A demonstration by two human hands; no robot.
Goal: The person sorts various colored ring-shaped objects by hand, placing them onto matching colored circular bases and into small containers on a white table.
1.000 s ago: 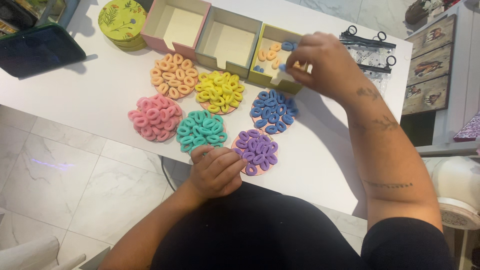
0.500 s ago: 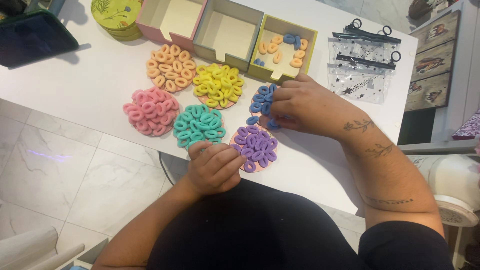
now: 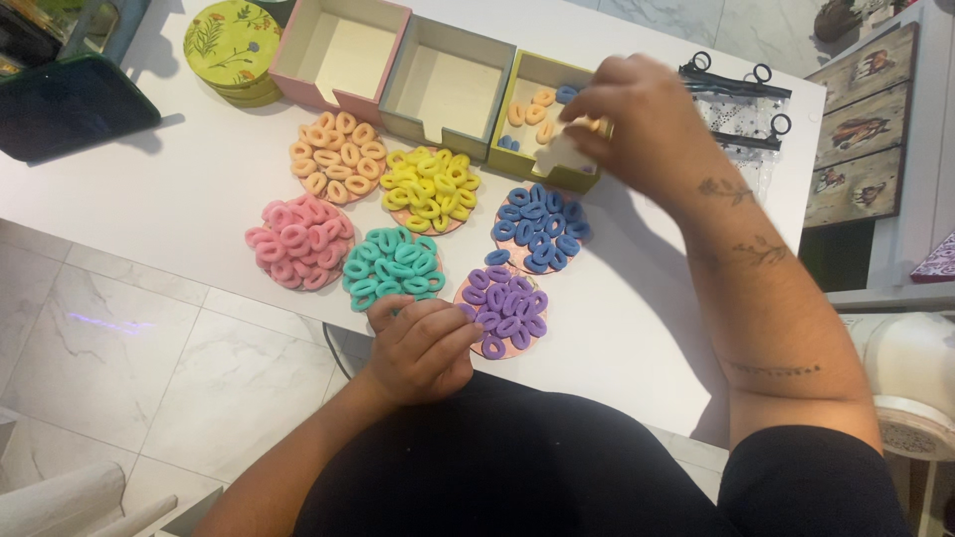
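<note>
The person's right hand [image 3: 637, 124] was stretched out over the yellow-green open cardboard box [image 3: 547, 134] at the far side of the white table [image 3: 179, 189], fingers bunched downward above its right half. I could not tell whether they were pinched on anything or just parted; the back of the hand hid the tips. Inside that box lay a few small orange fabric hair rings [image 3: 532, 107] and a couple of small blue ones [image 3: 565, 93], so it had only a thin scatter in it.

The left hand [image 3: 423, 348] rested at the near edge of the table in a loose fist, knuckles curled under, touching the near rim of the heap of teal hair rings [image 3: 390, 268] and lying just beside the heap of purple hair rings [image 3: 505, 310]. It did not seem to hold anything, though the palm was hidden.

To my eye the work looked barely begun. The pink heap [image 3: 296, 242], orange heap [image 3: 336, 157], yellow heap [image 3: 430, 189] and blue heap [image 3: 539, 225] all sat full on their round mats, one blue ring [image 3: 497, 257] stray between blue and purple. The pink box [image 3: 298, 60] and the grey-green box [image 3: 398, 94] beside it stood bare inside.
</note>
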